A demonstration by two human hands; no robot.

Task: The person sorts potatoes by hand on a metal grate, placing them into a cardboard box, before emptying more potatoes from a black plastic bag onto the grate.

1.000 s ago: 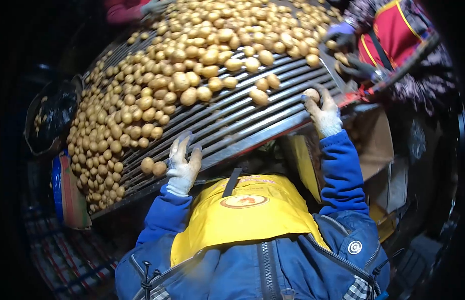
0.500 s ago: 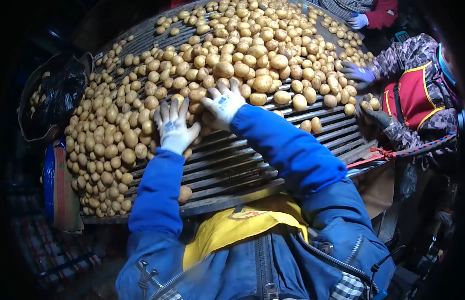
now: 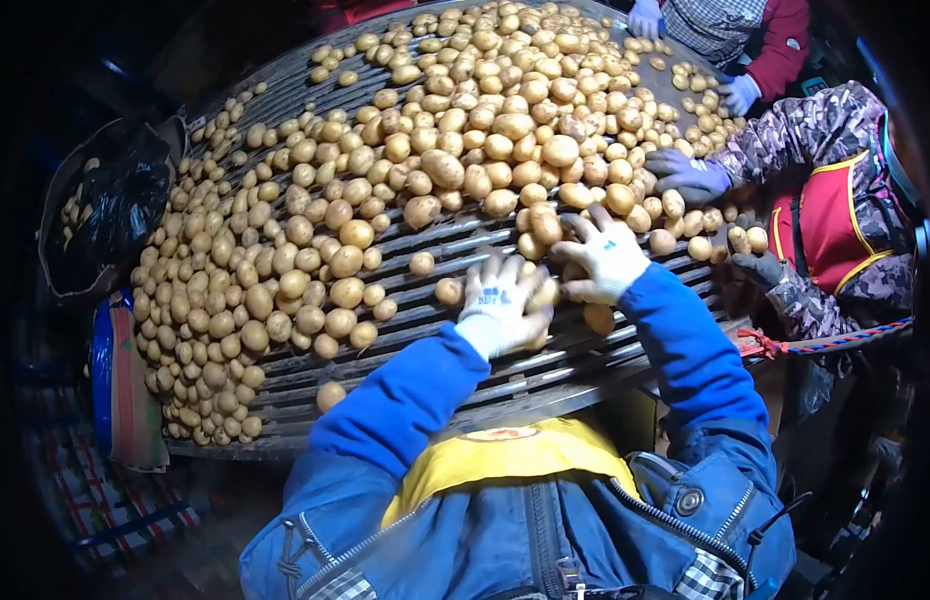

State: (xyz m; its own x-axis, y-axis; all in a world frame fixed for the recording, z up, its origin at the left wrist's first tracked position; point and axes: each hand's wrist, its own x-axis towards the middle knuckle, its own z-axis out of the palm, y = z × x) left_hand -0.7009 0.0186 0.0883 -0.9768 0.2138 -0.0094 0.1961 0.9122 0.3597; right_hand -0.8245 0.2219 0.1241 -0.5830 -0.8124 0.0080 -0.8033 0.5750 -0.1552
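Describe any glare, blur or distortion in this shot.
Head view: the lens bows the rack and leaves the corners nearly black. Head view: bright highlights sit on the potatoes, and white glints streak the black bag. Head view: the left hand's fingers look slightly smeared, perhaps from motion.

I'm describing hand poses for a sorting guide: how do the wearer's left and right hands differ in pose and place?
The left hand sits lower in the view, over loose potatoes on the bars; the right hand sits higher, its fingertips at the lower edge of the potato heap. The left hand's fingers point away and rightward, the right hand's away and leftward. Both wear white gloves with blue print on the back.
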